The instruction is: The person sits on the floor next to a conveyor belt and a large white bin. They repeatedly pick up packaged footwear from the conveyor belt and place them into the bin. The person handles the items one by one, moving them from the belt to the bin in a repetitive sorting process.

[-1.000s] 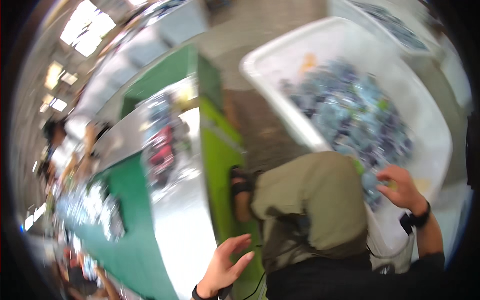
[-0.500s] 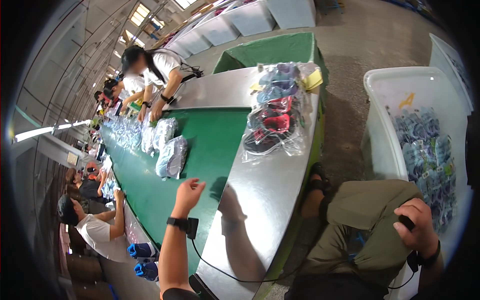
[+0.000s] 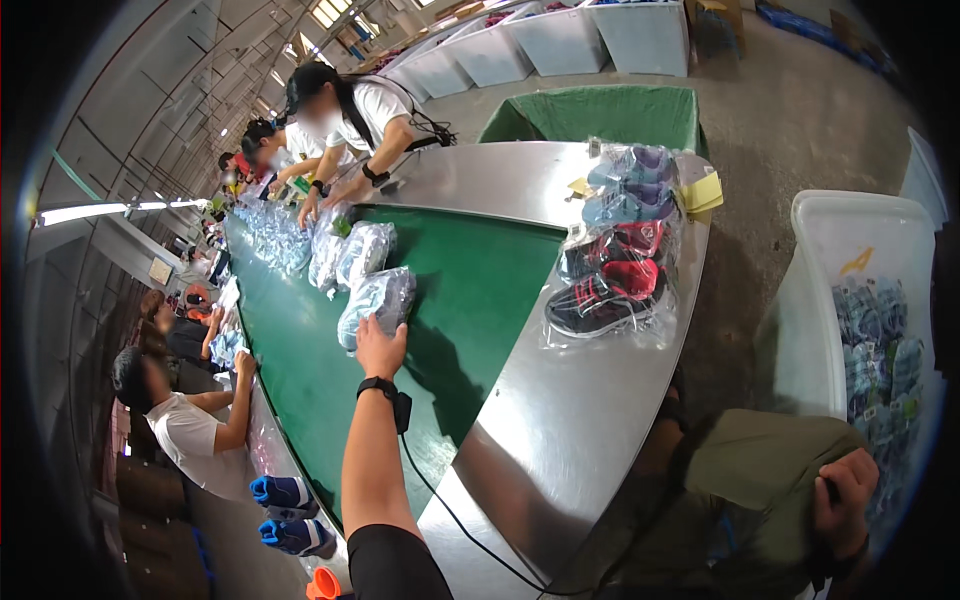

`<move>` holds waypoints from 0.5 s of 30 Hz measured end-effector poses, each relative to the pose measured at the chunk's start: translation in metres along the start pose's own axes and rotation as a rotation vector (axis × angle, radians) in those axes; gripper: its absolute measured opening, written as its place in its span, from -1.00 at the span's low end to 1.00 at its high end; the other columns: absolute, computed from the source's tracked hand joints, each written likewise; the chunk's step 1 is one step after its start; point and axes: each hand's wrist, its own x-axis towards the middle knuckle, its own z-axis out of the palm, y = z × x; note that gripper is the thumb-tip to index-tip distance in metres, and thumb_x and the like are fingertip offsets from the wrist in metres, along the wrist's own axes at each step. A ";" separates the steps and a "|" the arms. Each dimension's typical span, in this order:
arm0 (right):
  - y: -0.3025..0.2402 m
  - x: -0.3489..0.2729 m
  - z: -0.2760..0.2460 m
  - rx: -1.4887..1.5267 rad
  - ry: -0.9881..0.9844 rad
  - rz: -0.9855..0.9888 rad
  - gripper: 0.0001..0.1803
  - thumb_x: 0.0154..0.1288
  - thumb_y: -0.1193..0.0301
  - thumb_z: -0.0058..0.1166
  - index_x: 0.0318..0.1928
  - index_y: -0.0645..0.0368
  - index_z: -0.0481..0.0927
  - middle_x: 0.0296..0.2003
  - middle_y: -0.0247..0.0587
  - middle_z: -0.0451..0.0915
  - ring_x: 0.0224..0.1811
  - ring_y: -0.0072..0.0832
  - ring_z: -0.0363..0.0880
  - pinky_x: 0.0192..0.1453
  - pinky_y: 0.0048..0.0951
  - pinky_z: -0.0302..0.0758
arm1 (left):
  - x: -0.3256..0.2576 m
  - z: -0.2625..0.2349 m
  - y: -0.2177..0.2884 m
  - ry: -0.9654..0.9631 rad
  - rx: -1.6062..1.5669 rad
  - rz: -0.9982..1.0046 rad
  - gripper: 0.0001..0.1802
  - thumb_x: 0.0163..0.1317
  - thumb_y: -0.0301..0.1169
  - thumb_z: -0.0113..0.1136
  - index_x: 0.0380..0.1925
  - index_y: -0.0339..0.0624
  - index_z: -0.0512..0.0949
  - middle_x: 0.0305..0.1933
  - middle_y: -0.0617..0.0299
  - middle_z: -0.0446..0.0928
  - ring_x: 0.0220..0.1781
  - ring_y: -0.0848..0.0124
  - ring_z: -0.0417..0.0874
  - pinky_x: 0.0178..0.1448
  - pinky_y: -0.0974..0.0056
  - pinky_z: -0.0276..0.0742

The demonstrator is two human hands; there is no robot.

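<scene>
My left hand (image 3: pixel 381 350) reaches over the green conveyor belt (image 3: pixel 480 265), fingers spread against the near end of a clear plastic bag of pale blue-grey shoes (image 3: pixel 378 303). Whether the thumb presses in under the bag is hard to see. Just beyond lie more bagged shoes (image 3: pixel 366 250). By my knee, my right hand (image 3: pixel 848 495) is closed round a small black object (image 3: pixel 830 490), mostly hidden by the fingers. Each wrist wears a black band, and a cable trails from the left one.
Bagged black-and-red shoes (image 3: pixel 610 295) and blue-grey ones (image 3: pixel 630 190) lie on the metal rim (image 3: pixel 560 400). A white bin (image 3: pixel 810 270) of bagged shoes stands right; a green bin (image 3: pixel 600 115) is behind the rim. Blue shoes (image 3: pixel 295 535) sit at lower left. Co-workers (image 3: pixel 375 120) line the belt.
My left hand has moved forward and now touches the nearest shoe bag. My right hand stays by my knee, closed. The whole view has shifted, with the belt appearing farther right.
</scene>
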 end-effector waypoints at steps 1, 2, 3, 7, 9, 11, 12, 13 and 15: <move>-0.001 -0.001 -0.001 -0.006 -0.008 0.007 -0.80 0.09 0.53 0.29 -0.25 0.13 0.58 -0.34 -0.18 0.53 -0.21 -0.09 0.51 0.02 -0.07 0.39 | -0.004 0.005 0.006 0.011 0.012 0.010 0.01 0.28 0.05 0.42 0.56 -0.33 0.29 0.62 -0.30 0.29 0.66 -0.23 0.24 0.71 -0.17 0.17; -0.001 -0.002 -0.001 -0.011 -0.014 0.012 -0.80 0.10 0.53 0.29 -0.24 0.14 0.58 -0.34 -0.17 0.53 -0.21 -0.08 0.51 0.02 -0.06 0.39 | -0.009 0.010 0.010 0.023 0.040 0.021 0.02 0.28 0.06 0.42 0.56 -0.35 0.29 0.62 -0.31 0.27 0.66 -0.25 0.23 0.72 -0.17 0.15; -0.001 -0.003 -0.001 -0.014 -0.010 0.009 -0.79 0.10 0.53 0.29 -0.24 0.15 0.57 -0.34 -0.16 0.53 -0.21 -0.08 0.51 0.02 -0.06 0.39 | -0.015 0.011 0.013 0.049 0.037 0.066 0.02 0.30 0.07 0.40 0.56 -0.39 0.27 0.62 -0.34 0.24 0.66 -0.26 0.21 0.74 -0.17 0.09; -0.001 -0.002 0.002 -0.026 0.001 -0.009 -0.79 0.12 0.53 0.28 -0.22 0.17 0.58 -0.33 -0.13 0.52 -0.20 -0.07 0.51 0.01 -0.06 0.38 | -0.056 0.002 0.014 0.096 -0.057 0.178 0.03 0.33 0.09 0.40 0.55 -0.43 0.27 0.61 -0.37 0.25 0.66 -0.25 0.20 0.73 -0.16 0.09; -0.001 -0.001 0.003 -0.023 -0.004 -0.014 -0.80 0.13 0.53 0.27 -0.21 0.17 0.58 -0.33 -0.13 0.52 -0.21 -0.07 0.51 0.00 -0.06 0.38 | -0.089 -0.007 0.015 0.106 -0.104 0.217 -0.02 0.35 0.02 0.40 0.54 -0.43 0.28 0.61 -0.36 0.26 0.66 -0.26 0.21 0.72 -0.17 0.11; -0.002 0.001 0.003 -0.025 0.001 -0.028 -0.80 0.13 0.52 0.27 -0.21 0.17 0.58 -0.33 -0.13 0.51 -0.21 -0.07 0.50 -0.01 -0.06 0.38 | -0.122 -0.016 0.020 0.071 -0.170 0.304 -0.06 0.37 -0.03 0.40 0.53 -0.46 0.29 0.59 -0.34 0.30 0.64 -0.25 0.26 0.70 -0.16 0.16; -0.002 0.001 0.002 -0.028 0.004 -0.052 -0.80 0.14 0.52 0.27 -0.21 0.17 0.58 -0.32 -0.13 0.52 -0.21 -0.06 0.50 -0.01 -0.06 0.39 | -0.137 -0.022 0.023 0.026 -0.227 0.354 -0.08 0.38 -0.04 0.40 0.52 -0.47 0.31 0.58 -0.33 0.32 0.63 -0.24 0.29 0.69 -0.15 0.19; -0.002 0.001 0.001 -0.024 -0.010 -0.045 -0.80 0.14 0.51 0.27 -0.21 0.17 0.58 -0.32 -0.13 0.52 -0.21 -0.06 0.50 -0.01 -0.06 0.39 | -0.148 -0.030 0.026 -0.202 -0.298 0.298 -0.09 0.40 -0.03 0.40 0.49 -0.50 0.34 0.57 -0.33 0.34 0.60 -0.23 0.34 0.67 -0.11 0.25; -0.002 0.001 -0.002 -0.025 -0.019 -0.058 -0.79 0.13 0.52 0.29 -0.20 0.16 0.59 -0.30 -0.14 0.53 -0.19 -0.05 0.51 0.00 -0.05 0.40 | -0.160 -0.046 0.036 -0.337 -0.504 0.126 -0.07 0.40 0.02 0.42 0.49 -0.51 0.35 0.56 -0.29 0.37 0.60 -0.14 0.37 0.67 0.00 0.26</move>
